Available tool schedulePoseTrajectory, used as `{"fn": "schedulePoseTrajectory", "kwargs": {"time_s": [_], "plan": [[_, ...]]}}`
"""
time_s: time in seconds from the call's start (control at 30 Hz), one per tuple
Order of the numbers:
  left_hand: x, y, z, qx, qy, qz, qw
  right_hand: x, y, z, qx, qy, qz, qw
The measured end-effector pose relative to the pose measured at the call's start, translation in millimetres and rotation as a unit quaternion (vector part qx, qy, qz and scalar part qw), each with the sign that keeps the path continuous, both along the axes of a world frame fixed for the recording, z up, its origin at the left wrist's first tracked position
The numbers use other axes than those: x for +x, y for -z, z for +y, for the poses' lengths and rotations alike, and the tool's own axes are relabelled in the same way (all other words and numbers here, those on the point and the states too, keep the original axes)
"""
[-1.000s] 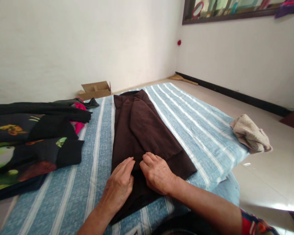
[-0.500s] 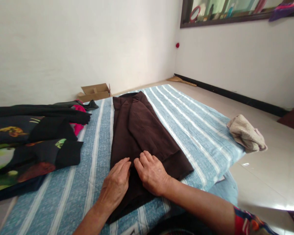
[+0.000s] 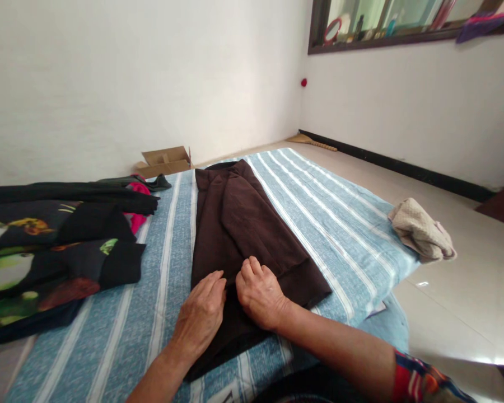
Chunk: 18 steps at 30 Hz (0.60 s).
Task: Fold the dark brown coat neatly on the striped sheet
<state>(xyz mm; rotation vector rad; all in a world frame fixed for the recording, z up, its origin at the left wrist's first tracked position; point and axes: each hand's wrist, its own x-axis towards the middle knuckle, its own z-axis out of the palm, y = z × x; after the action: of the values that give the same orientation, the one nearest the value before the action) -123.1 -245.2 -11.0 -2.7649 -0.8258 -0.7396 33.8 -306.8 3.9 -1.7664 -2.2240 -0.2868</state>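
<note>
A dark brown garment point(image 3: 252, 224) lies on the striped cloth, with a narrower piece of it folded over its body and its wide lower end nearest me. My left hand point(image 3: 204, 310) presses on its near left part, fingers curled and drawn together on the fabric. Just to the right, my right hand point(image 3: 260, 294) is closed over the same garment, its knuckles raised. A narrow strip of brown cloth shows between the two hands. The fingertips are partly hidden, bent down into the fabric.
Beneath everything is a blue and white striped cloth point(image 3: 336, 224). Dark printed clothes point(image 3: 63, 274) are piled on the left. A beige cloth bundle point(image 3: 422, 229) sits at the right edge. An open cardboard box point(image 3: 166, 159) stands beyond, by the wall.
My right hand has slid slightly to the right, so the gap between my hands is a little wider. The garment stays in place; the view has shifted slightly.
</note>
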Motion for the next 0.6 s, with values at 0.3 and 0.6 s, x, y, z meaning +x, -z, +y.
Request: {"fn": "schedulePoseTrajectory", "kwargs": {"time_s": [0.3,0.6], "plan": [[2.1,-9.6,-7.9,-0.026,-0.019,0.018,0.999,-9.0,0.8,1.0,0.025,0.023,-0.015,0.999],[3.2,-10.1,-20.4,-0.047,-0.054,0.030,0.997,-10.0,13.7,-3.6,0.041,0.010,-0.051,0.998]]}}
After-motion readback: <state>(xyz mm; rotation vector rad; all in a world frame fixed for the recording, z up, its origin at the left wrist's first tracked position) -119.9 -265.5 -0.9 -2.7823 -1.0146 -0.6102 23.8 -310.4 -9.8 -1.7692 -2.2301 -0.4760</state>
